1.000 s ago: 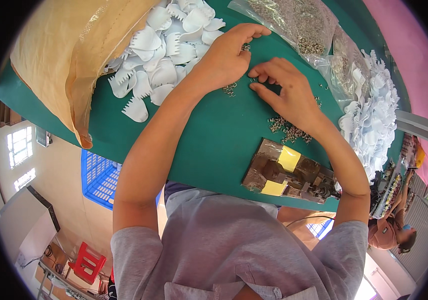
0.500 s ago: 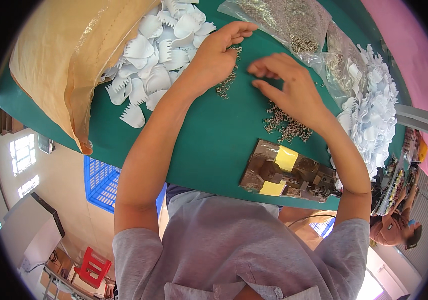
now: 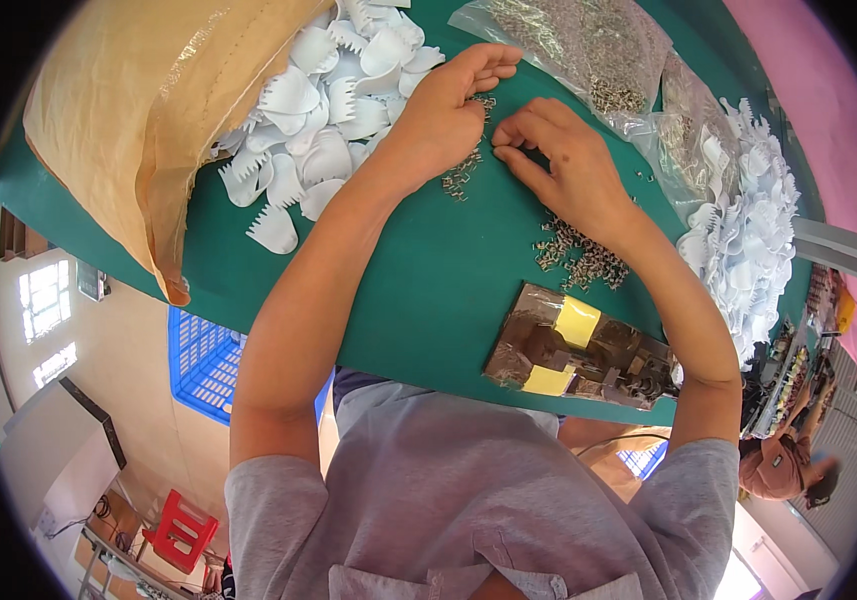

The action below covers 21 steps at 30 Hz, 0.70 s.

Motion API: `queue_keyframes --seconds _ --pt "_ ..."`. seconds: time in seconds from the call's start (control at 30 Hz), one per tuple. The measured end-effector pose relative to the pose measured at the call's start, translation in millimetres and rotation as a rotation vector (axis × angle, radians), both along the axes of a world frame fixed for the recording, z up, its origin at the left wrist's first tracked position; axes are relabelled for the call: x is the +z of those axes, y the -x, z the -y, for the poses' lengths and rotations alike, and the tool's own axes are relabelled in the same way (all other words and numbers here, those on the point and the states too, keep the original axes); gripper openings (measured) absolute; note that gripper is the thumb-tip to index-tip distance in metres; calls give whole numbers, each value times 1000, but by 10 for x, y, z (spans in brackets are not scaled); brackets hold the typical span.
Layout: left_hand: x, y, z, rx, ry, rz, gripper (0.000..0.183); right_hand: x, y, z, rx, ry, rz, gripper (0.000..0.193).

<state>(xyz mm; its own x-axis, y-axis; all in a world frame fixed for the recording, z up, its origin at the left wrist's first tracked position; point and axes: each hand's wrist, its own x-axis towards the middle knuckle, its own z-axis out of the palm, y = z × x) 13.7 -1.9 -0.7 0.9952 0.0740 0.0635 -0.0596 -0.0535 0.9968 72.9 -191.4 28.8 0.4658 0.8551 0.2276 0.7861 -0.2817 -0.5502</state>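
Near the top centre of the head view, the left hand (image 3: 440,118) lies palm-down with fingers loosely curled over a small cluster of metal clips (image 3: 460,177) on the green table (image 3: 418,290), while the right hand (image 3: 558,165) pinches thumb and forefinger together just beside it; whether it holds a clip I cannot tell. White comb-shaped plastic pieces (image 3: 323,110) spill from a brown sack (image 3: 138,120) at upper left, a second scatter of clips (image 3: 580,258) lies below the right wrist, and a clear bag (image 3: 588,45) of clips sits at the top.
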Motion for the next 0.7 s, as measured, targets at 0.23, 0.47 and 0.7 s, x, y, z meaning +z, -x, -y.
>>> queue_keyframes --seconds 0.23,0.47,0.7 --pt "-51 -11 -2 -4 -7 43 69 25 33 -67 -27 -19 -14 15" --pt "-33 -13 5 -5 47 -11 69 31 -6 -129 109 -72 121 16" --pt "-7 3 18 -1 59 28 65 107 5 -93 139 72 160 16"
